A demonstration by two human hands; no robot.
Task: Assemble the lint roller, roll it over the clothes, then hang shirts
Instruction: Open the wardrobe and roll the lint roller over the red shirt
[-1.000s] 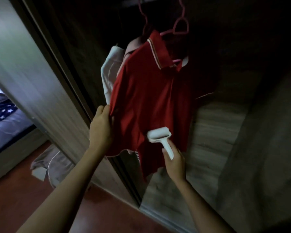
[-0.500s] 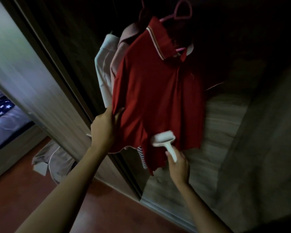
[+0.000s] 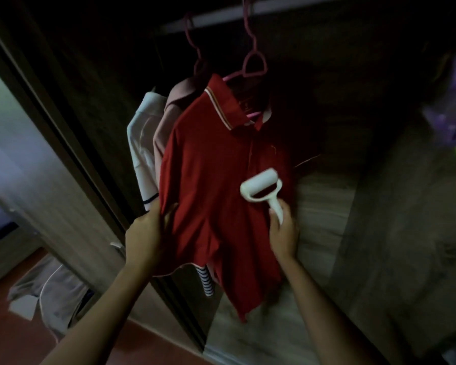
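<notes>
While the left hand point(image 3: 149, 230) pinches the red shirt point(image 3: 221, 185) taut on its hanger point(image 3: 250, 67), the right hand point(image 3: 283, 233), grip wrapped round the handle, presses the lint roller point(image 3: 261, 191) flat against the cloth.

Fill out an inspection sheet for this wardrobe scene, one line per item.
Surface: wardrobe floor, pale wood grain.
Job's things: red polo shirt on a pink hanger; white lint roller against its front.
Clutter: grey garment on the floor outside; purple bag at right.
Grippers: left hand grips the shirt's edge; right hand holds the roller's handle.
Cables: nothing seen.
Surroundings: white and pink shirts hanging behind; interior dim.
</notes>
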